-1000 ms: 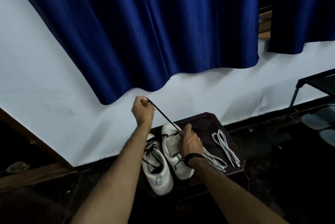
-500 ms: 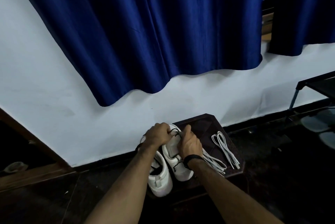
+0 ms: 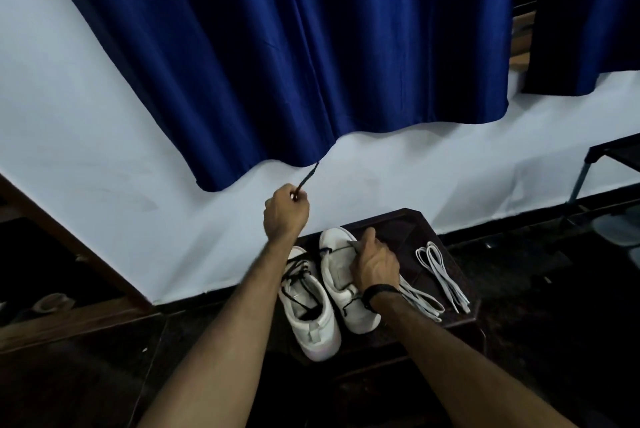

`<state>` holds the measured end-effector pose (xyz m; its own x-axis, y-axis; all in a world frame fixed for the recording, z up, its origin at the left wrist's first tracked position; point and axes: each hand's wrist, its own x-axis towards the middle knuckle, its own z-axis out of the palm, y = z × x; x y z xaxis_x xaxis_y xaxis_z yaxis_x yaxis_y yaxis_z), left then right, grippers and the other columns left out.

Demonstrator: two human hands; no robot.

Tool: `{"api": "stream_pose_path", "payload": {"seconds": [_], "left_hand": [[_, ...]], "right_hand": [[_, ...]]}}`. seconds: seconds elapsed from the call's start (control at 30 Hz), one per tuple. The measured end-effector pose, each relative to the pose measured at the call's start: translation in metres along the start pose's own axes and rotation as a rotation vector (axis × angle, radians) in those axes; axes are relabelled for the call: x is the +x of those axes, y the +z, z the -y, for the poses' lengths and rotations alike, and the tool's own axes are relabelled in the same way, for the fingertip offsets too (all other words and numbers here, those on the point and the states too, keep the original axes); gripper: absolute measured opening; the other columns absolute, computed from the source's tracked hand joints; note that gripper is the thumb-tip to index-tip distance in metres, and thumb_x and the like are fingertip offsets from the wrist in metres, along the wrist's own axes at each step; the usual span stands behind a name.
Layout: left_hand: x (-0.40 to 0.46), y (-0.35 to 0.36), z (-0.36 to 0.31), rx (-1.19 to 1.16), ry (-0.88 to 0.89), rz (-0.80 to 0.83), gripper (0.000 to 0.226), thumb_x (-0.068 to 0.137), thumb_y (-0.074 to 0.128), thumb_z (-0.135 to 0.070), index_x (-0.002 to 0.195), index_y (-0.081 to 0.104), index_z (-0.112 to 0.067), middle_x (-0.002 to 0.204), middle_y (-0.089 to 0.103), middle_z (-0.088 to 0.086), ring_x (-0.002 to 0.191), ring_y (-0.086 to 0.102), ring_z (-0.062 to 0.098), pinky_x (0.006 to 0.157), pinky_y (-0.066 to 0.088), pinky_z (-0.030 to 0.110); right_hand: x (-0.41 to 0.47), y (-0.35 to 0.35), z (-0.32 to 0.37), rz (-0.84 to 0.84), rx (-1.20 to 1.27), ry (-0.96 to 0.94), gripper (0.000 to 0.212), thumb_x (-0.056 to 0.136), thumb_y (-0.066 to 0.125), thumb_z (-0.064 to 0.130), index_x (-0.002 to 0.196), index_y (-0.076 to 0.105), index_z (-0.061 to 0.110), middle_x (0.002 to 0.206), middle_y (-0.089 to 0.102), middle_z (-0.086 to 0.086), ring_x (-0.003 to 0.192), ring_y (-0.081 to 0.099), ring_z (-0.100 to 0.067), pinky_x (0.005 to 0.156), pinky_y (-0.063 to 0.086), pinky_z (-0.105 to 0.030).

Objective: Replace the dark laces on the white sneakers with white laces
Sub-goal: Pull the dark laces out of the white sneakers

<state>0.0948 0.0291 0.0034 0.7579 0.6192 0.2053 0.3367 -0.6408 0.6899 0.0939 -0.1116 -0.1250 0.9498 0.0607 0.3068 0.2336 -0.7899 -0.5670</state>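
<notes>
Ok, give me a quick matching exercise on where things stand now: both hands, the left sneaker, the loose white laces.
Things:
1. left hand
2. right hand
3. left sneaker
4. white laces

States:
A. lying loose on the dark stool, right of the shoes
B. raised, pinching a dark lace end
C. still threaded with dark lace
D. resting on the right sneaker

Pairs: 1-B, 2-D, 3-C, 4-A
</notes>
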Motion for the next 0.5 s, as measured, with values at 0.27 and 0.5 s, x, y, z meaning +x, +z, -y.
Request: {"api": "stream_pose_path", "payload": {"seconds": [0.27, 0.5], "left_hand": [[-0.054, 0.018, 0.047, 0.199, -0.013, 0.068, 0.044, 0.080, 0.067, -0.042, 0.117, 0.057, -0.022, 0.120, 0.052, 0.003, 0.105, 0.061, 0.028, 0.087, 0.048, 0.038], [-0.074, 0.032, 0.050, 0.335, 0.140, 0.104, 0.023, 0.086, 0.049, -0.039, 0.094, 0.064, -0.024, 0.096, 0.071, -0.003, 0.099, 0.064, 0.023, 0.095, 0.039, 0.040]], "right_hand": [[0.028, -0.021, 0.016, 0.159, -0.411, -0.597, 0.015, 0.083, 0.057, 0.031, 0.087, 0.070, 0.023, 0.089, 0.068, 0.000, 0.100, 0.054, -0.026, 0.084, 0.022, -0.042], [0.038, -0.025, 0.040, 0.295, -0.463, -0.542, 0.016, 0.089, 0.045, 0.027, 0.074, 0.050, 0.027, 0.087, 0.067, 0.001, 0.097, 0.055, -0.022, 0.092, 0.024, -0.042]]}}
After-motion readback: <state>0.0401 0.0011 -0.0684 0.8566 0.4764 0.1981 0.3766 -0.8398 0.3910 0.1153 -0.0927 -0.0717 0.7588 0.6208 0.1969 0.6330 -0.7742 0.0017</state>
